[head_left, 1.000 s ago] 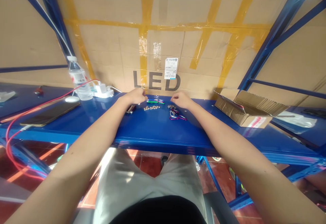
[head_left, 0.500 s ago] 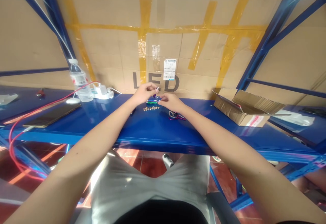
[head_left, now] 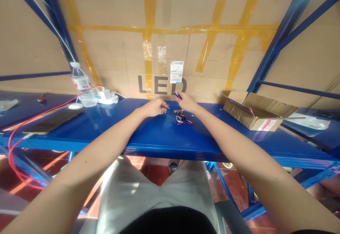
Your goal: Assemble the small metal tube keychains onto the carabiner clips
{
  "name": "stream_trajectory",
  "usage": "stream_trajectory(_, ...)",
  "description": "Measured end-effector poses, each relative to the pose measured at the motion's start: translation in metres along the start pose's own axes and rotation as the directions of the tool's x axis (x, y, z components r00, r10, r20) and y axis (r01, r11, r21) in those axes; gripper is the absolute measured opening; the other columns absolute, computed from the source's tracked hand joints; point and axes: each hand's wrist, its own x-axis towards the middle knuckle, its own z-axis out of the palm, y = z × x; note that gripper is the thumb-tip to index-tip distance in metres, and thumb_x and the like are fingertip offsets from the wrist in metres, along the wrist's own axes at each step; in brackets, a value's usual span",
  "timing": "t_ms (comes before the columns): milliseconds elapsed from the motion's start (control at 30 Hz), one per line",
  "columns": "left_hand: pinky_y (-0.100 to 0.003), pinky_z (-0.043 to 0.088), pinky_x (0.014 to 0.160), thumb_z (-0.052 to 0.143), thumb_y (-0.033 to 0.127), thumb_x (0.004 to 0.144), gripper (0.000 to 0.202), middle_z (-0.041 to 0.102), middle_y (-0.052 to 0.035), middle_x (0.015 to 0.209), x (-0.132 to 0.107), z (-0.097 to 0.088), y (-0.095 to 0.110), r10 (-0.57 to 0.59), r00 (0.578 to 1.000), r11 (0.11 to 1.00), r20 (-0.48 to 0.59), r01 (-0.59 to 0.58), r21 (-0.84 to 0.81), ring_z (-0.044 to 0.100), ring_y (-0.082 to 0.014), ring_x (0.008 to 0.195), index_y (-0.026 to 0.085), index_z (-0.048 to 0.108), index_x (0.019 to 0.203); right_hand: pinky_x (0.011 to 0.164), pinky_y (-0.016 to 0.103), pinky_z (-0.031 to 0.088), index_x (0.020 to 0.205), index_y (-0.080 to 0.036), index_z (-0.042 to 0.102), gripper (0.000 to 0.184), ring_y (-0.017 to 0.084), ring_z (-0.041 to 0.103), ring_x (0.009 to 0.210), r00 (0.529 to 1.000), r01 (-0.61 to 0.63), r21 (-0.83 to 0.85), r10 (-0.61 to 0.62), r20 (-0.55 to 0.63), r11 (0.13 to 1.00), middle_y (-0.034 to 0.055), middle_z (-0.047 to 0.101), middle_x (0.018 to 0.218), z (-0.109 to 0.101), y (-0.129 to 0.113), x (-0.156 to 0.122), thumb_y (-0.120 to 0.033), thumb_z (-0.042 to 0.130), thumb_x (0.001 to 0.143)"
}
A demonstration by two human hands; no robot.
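Note:
My right hand (head_left: 186,102) pinches a slim purple metal tube (head_left: 177,95), which is tilted and raised above the table. My left hand (head_left: 155,107) is low over the blue tabletop, fingers curled together among small shiny metal pieces (head_left: 164,112), most of which it covers. Whether a piece is between those fingertips is too small to tell. Just beyond them a bit of a green and blue metal tube (head_left: 168,107) shows. Below my right hand lie small carabiners (head_left: 184,121) in purple and red, with small metal parts (head_left: 178,112) beside them.
An open cardboard box (head_left: 255,115) sits at the right. On the left are a water bottle (head_left: 84,88), a white charger (head_left: 106,95), a phone (head_left: 54,120) and a red cable (head_left: 53,110). A large cardboard sheet (head_left: 119,56) stands along the back edge.
The purple tube has passed from my left hand to my right, which has moved right and up. My left hand has dropped to the small metal pieces.

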Motion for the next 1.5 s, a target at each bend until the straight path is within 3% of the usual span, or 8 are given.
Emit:
stream_trajectory(100, -0.042, 0.049, 0.106, 0.062, 0.022, 0.088, 0.028, 0.076, -0.0129, 0.121, 0.004, 0.008, 0.0, 0.05, 0.998, 0.978, 0.04, -0.057, 0.201, 0.066, -0.0306, 0.118, 0.016, 0.08, 0.108, 0.055, 0.029, 0.051, 0.109, -0.017, 0.06, 0.023, 0.017, 0.059, 0.062, 0.999, -0.041, 0.01, 0.041, 0.029, 0.999, 0.0102, 0.067, 0.093, -0.01, 0.0, -0.002, -0.032, 0.043, 0.105)
stream_trajectory(167, -0.04, 0.05, 0.105, 0.06, 0.016, 0.087, 0.031, 0.077, -0.0115, 0.118, 0.007, 0.011, 0.0, 0.067, 0.996, 0.965, 0.061, -0.08, 0.25, 0.067, -0.0291, 0.115, 0.017, 0.08, 0.109, 0.053, 0.029, 0.05, 0.098, -0.017, 0.059, 0.023, 0.017, 0.058, 0.061, 0.998, -0.043, 0.0, 0.043, 0.042, 0.999, 0.0104, 0.066, 0.092, -0.01, -0.003, -0.003, -0.032, 0.042, 0.105)
stream_trajectory(300, -0.033, 0.055, 0.093, 0.057, 0.006, 0.081, 0.037, 0.08, -0.0092, 0.102, 0.01, 0.014, -0.002, 0.08, 0.994, 0.972, 0.077, -0.095, 0.215, 0.072, -0.0224, 0.095, 0.016, 0.079, 0.108, 0.053, 0.029, 0.046, 0.089, -0.02, 0.054, 0.02, 0.016, 0.056, 0.053, 0.994, -0.012, -0.017, 0.014, 0.109, 1.0, 0.0057, 0.064, 0.079, -0.003, -0.002, -0.001, -0.029, 0.045, 0.104)
stream_trajectory(533, -0.033, 0.056, 0.092, 0.06, 0.01, 0.079, 0.025, 0.08, -0.0085, 0.104, 0.011, 0.013, -0.002, 0.026, 0.994, 0.994, 0.105, -0.037, 0.105, 0.072, -0.0234, 0.099, 0.017, 0.078, 0.094, 0.065, 0.028, 0.045, 0.073, -0.02, 0.054, 0.025, 0.018, 0.061, 0.064, 0.993, 0.054, -0.124, -0.04, 0.113, 0.991, 0.0034, 0.065, 0.068, 0.001, 0.008, 0.004, -0.023, 0.053, 0.098)
stream_trajectory(767, -0.031, 0.055, 0.085, 0.056, 0.003, 0.075, 0.031, 0.079, -0.0076, 0.093, 0.009, 0.009, 0.001, 0.076, 0.983, 0.996, 0.167, -0.083, 0.034, 0.072, -0.021, 0.087, 0.016, 0.078, 0.093, 0.065, 0.027, 0.042, 0.075, -0.017, 0.064, 0.017, 0.017, 0.061, 0.071, 0.985, 0.102, -0.209, -0.069, 0.158, 0.973, 0.0054, 0.072, 0.079, -0.003, 0.006, 0.0, -0.018, 0.059, 0.091)
stream_trajectory(967, -0.033, 0.053, 0.086, 0.062, 0.016, 0.081, 0.027, 0.077, -0.0103, 0.104, 0.005, 0.005, -0.002, 0.057, 0.988, 0.996, 0.143, -0.066, 0.058, 0.07, -0.0228, 0.094, 0.015, 0.076, 0.104, 0.07, 0.025, 0.047, 0.086, -0.016, 0.066, 0.019, 0.018, 0.066, 0.081, 0.983, 0.095, -0.073, -0.082, 0.167, 0.993, 0.0056, 0.076, 0.088, 0.0, 0.009, 0.002, -0.001, 0.055, 0.082)
stream_trajectory(1233, -0.033, 0.051, 0.088, 0.067, 0.029, 0.083, 0.019, 0.078, -0.0085, 0.103, 0.002, -0.001, 0.0, -0.007, 0.988, 0.992, 0.157, -0.012, 0.123, 0.069, -0.0246, 0.097, 0.019, 0.079, 0.094, 0.095, 0.033, 0.052, 0.087, -0.016, 0.077, 0.019, 0.019, 0.07, 0.094, 0.96, 0.224, 0.062, -0.231, 0.158, 0.973, 0.0054, 0.079, 0.097, 0.0, 0.016, 0.009, -0.004, 0.064, 0.08)
stream_trajectory(1500, -0.034, 0.051, 0.082, 0.07, 0.033, 0.08, 0.034, 0.078, -0.0096, 0.105, -0.001, 0.0, 0.01, -0.037, 0.992, 0.991, 0.121, 0.021, 0.132, 0.069, -0.0265, 0.095, 0.019, 0.079, 0.11, 0.089, 0.033, 0.054, 0.09, -0.015, 0.081, 0.021, 0.019, 0.071, 0.089, 0.957, 0.188, 0.108, -0.207, 0.202, 0.976, 0.0054, 0.08, 0.092, -0.002, 0.01, 0.002, -0.005, 0.067, 0.078)
